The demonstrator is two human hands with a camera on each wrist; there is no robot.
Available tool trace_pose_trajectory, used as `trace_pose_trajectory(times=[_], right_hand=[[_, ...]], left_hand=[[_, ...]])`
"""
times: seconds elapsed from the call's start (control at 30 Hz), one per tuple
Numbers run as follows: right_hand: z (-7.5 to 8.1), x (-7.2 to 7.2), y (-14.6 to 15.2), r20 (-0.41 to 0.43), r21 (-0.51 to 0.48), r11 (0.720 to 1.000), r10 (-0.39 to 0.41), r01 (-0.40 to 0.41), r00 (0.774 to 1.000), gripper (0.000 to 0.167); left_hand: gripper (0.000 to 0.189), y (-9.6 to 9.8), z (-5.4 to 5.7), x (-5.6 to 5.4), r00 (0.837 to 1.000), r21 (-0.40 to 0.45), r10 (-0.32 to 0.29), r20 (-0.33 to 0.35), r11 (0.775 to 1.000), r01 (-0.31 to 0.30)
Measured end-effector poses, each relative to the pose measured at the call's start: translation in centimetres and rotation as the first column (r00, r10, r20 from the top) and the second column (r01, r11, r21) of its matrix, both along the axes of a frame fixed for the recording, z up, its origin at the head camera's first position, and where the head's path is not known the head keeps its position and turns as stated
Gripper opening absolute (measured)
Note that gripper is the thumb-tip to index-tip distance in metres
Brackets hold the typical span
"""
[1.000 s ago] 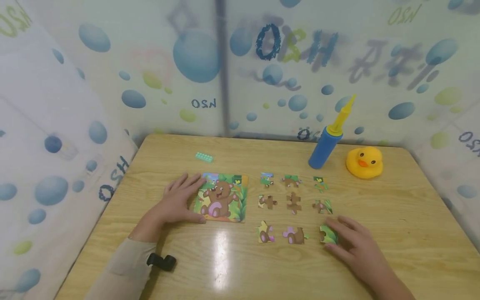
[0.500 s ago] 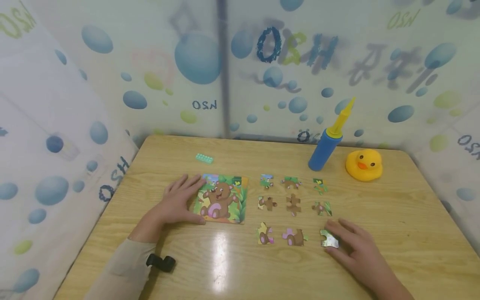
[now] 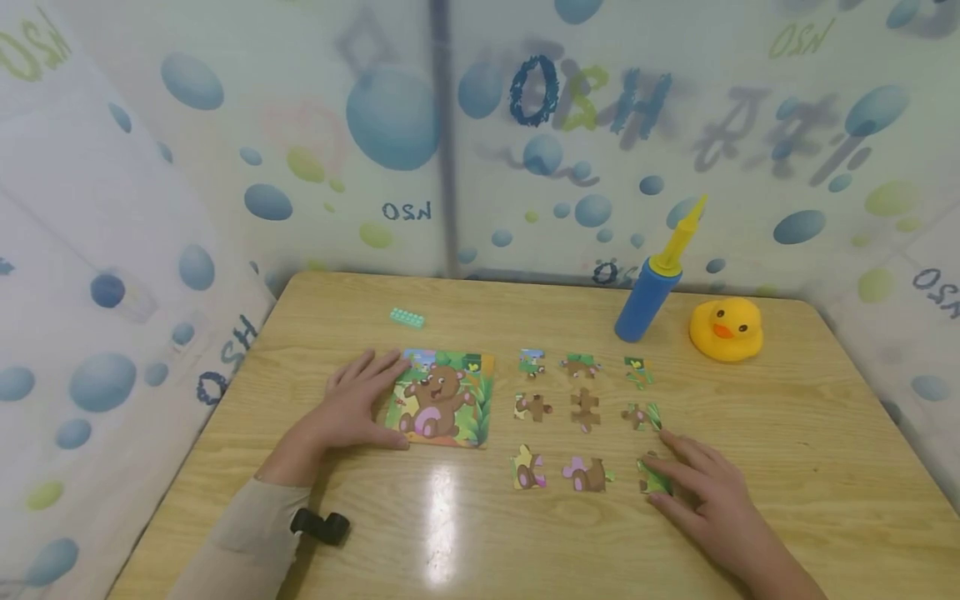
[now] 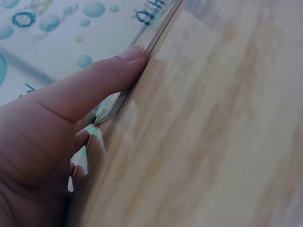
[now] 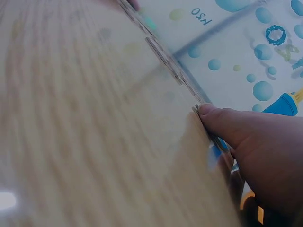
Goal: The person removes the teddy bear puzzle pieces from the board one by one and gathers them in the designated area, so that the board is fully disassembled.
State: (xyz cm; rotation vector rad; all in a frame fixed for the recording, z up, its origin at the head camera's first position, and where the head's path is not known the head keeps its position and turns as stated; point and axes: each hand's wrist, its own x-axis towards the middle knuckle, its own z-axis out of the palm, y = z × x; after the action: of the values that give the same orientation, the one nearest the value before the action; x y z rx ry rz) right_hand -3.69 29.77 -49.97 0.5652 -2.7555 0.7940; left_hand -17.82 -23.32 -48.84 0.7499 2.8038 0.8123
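My left hand (image 3: 352, 408) lies at the left side of a square bear picture board (image 3: 438, 400), fingers spread along its edge. In the left wrist view the thumb (image 4: 113, 75) touches the board's near edge. Right of the board, jigsaw pieces lie apart in rows, among them a brown bear piece (image 3: 586, 408) and a purple-and-brown piece (image 3: 588, 475). At the near right corner my right hand (image 3: 708, 492) pinches a green jigsaw piece (image 3: 656, 482) between thumb and index finger, partly covering it. The right wrist view shows the thumb (image 5: 222, 120) at the piece's edge.
A blue pump (image 3: 645, 300) with a yellow nozzle stands at the back right, beside a yellow rubber duck (image 3: 726, 330). A mint toy brick (image 3: 407, 317) lies behind the board. Patterned curtains enclose the wooden table (image 3: 360, 542).
The right index finger has moved over the green piece, which tilted and caught the light half a second ago and shows green again now. The left hand and board have stayed put.
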Motion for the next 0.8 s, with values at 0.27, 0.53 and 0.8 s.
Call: trace_pose_trajectory(times=[0.27, 0.53, 0.8], right_hand=[[-0.4, 0.2, 0.2, 0.005, 0.0, 1.0, -0.017, 0.017, 1.0, 0.048], [-0.1, 0.7, 0.1, 0.06, -0.035, 0.998, -0.055, 0.057, 0.997, 0.063], [0.2, 1.2, -0.8, -0.013, -0.195, 0.979, -0.059, 0.056, 0.998, 0.079]], left_hand=[[0.13, 0.0, -0.8, -0.3, 1.0, 0.028, -0.016, -0.016, 0.999, 0.016], [0.128, 0.3, -0.1, 0.1, 1.0, 0.016, -0.021, -0.012, 1.0, 0.021], [0.092, -0.8, 0.1, 0.7, 0.998, 0.165, -0.005, 0.069, 0.986, -0.006]])
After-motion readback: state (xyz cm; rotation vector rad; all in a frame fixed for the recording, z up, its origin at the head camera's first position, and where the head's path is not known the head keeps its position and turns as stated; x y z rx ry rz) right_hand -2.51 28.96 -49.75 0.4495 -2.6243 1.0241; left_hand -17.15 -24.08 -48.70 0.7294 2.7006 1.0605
